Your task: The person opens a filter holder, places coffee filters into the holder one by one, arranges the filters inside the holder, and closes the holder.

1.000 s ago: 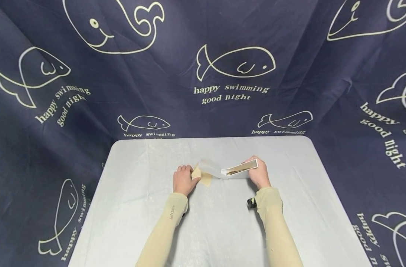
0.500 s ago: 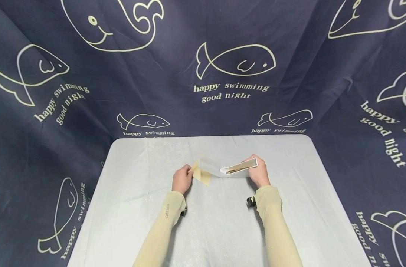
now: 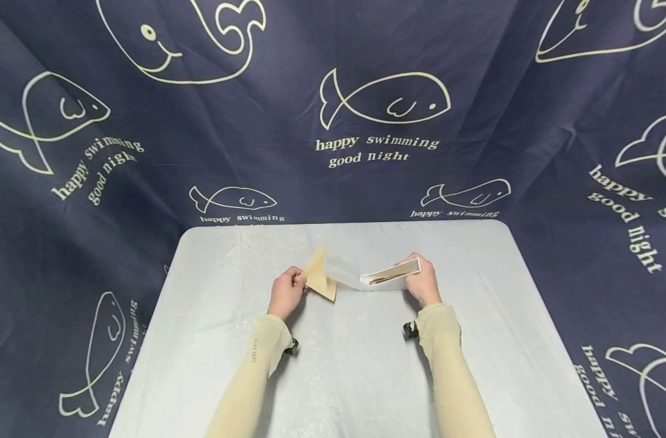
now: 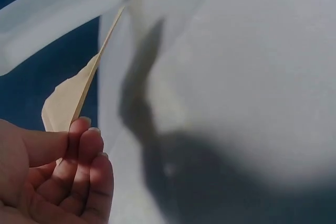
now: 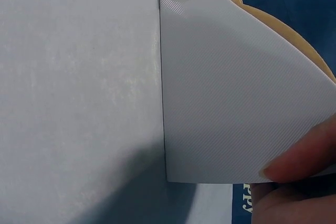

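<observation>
My left hand (image 3: 285, 295) pinches a tan sheet of paper (image 3: 318, 271) between thumb and fingers. In the left wrist view the tan paper (image 4: 88, 85) shows nearly edge-on, rising from the fingertips of the left hand (image 4: 73, 171). To its right stands a white magazine file with a sloping side (image 5: 236, 87). My right hand (image 3: 423, 283) grips this file at its right end, the thumb of the right hand (image 5: 310, 156) lying along the ribbed panel. Brown paper contents (image 3: 390, 275) show inside the file's top opening. The left hand's far fingers are partly hidden.
The table (image 3: 355, 377) has a pale grey cover and rounded far corners. A dark blue curtain (image 3: 289, 158) with fish drawings hangs close behind and at both sides. Small black wrist cameras (image 3: 411, 330) sit under the sleeves.
My left hand has drawn left and slightly toward me, from lying over the tan paper to pinching its edge. More of the paper shows, lifted and bent. The right hand and file stay put.
</observation>
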### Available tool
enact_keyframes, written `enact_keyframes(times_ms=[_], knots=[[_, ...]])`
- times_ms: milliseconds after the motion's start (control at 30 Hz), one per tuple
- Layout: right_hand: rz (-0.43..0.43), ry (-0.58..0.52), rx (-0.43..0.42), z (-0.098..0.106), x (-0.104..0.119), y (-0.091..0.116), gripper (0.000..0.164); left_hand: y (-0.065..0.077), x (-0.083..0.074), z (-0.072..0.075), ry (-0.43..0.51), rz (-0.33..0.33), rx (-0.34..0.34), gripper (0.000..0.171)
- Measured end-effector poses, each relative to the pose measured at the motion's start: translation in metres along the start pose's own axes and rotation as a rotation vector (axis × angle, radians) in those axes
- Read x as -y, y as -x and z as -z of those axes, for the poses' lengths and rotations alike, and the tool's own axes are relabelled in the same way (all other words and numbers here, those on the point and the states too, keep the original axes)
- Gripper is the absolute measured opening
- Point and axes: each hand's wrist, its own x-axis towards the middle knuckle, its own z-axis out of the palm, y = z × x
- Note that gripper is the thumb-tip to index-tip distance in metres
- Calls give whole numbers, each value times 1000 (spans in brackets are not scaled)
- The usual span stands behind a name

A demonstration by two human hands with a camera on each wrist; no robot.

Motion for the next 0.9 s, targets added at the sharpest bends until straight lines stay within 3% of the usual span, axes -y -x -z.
enact_keyframes(times_ms=[233, 500, 633, 767, 900], knots=[[-5, -1, 0, 1, -1, 0, 30, 3, -13, 26, 130, -1, -20, 8], [-7, 2, 5, 0, 1, 4, 33, 4, -30, 57, 244, -65, -39, 8], [-11, -7, 10, 0, 0, 4, 37, 5, -39, 61, 314, -95, -6, 8], [-10, -13, 5, 1, 0, 2, 40, 3, -50, 60, 331, -119, 11, 9], [-8, -16, 8, 1, 0, 1, 43, 1, -52, 56, 349, -135, 19, 11]])
